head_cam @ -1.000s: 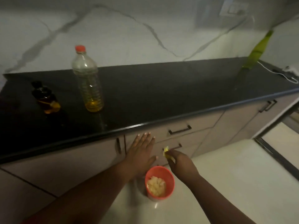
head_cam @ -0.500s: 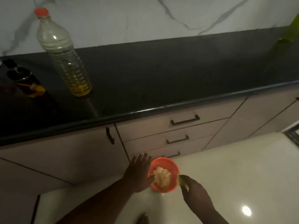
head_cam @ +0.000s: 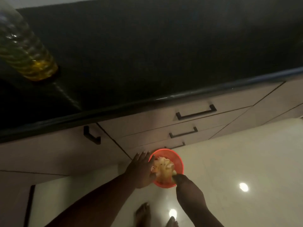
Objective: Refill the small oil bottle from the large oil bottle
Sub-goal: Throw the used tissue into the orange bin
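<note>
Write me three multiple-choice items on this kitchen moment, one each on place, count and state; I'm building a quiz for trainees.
1. Where does the large clear plastic oil bottle stand?
A. on the glossy black countertop
B. on the pale tiled floor
C. inside a drawer

2. How many stacked drawers with black bar handles sit under the counter edge?
A. one
B. three
C. five

3. What is in the round orange plastic bowl?
A. nothing
B. clear water
C. pale crumpled scraps

Answers:
1 A, its base rests on the black counter at upper left.
2 B, three handles show one below another.
3 C, a yellowish-white heap fills it, with the left hand at its rim and the right hand reaching in.
</note>
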`<state>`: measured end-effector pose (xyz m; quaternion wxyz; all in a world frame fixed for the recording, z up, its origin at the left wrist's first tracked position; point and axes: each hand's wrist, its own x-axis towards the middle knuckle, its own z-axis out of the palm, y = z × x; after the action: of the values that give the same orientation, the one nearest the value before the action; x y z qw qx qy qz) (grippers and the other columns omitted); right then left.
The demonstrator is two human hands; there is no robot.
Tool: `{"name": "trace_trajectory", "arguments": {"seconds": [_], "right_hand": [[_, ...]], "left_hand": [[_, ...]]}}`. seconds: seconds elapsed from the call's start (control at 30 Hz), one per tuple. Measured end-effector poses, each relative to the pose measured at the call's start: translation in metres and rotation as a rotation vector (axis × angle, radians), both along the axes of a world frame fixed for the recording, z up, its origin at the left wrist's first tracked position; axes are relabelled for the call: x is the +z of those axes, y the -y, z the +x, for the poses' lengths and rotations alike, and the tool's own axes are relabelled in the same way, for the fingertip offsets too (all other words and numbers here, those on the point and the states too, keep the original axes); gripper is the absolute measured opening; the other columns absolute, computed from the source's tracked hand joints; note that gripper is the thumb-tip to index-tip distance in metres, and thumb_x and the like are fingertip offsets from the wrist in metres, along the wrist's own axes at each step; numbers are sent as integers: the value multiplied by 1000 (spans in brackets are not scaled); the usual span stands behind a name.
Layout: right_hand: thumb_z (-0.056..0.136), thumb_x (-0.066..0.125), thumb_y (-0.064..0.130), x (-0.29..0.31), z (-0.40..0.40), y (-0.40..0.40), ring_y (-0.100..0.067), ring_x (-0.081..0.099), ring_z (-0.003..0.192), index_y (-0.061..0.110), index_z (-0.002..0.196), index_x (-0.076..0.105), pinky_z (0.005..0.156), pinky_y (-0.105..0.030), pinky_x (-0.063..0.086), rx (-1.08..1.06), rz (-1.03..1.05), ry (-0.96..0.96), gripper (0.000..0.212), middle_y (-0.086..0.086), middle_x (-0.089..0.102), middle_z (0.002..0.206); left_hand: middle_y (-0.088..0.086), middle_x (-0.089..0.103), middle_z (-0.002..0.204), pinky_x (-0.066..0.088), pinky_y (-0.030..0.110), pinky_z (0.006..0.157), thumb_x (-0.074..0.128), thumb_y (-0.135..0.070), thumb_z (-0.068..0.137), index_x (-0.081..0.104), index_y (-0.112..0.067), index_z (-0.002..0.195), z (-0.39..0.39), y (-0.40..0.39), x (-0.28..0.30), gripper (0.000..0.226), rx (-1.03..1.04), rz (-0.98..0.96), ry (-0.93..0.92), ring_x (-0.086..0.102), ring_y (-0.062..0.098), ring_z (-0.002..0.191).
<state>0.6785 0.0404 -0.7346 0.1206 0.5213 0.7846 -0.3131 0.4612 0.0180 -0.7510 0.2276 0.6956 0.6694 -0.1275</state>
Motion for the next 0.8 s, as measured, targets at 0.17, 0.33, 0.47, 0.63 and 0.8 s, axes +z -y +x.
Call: {"name": "trace_trajectory", "arguments": {"seconds": [0.17,0.33,0.47,0.63,0.8], "right_hand": [[95,34,20,-61,-1,-23,-23,55,117,30,137,42,91,-37,49,107,-27,60,43,5,44,142],[94,37,20,-110,-11,-37,-28,60,108,27,127,49,82,-40,52,155,-13,86,36,1,54,129],[97,38,24,-135,-29,-46,-28,59,111,22,129,50,85,-41,51,216,15,78,34,-3,56,129],[97,41,25,-159,-34,-45,-31,27,142,26,151,21,106,-45,36,231,-43,119,57,-3,25,157],[95,44,31,-159,-25,-26,-33,19,145,17,151,19,116,-44,21,255,-56,110,63,-5,24,158]], "left_hand": [[12,7,166,2,43,122,38,-56,99,10,-16,158,1,-16,-56,77,30,-75,6,7,29,153],[11,5,166,4,45,121,38,-59,98,6,-16,159,13,-23,-112,80,148,-164,5,7,29,153],[15,3,166,2,48,122,32,-60,100,3,-16,158,23,-24,-145,79,157,-207,15,5,34,152],[13,5,166,4,51,122,33,-58,100,6,-16,158,23,-25,-155,77,172,-183,31,6,34,152],[13,6,166,3,50,122,32,-55,101,5,-17,158,18,-11,-148,74,210,-192,18,5,33,152]]}}
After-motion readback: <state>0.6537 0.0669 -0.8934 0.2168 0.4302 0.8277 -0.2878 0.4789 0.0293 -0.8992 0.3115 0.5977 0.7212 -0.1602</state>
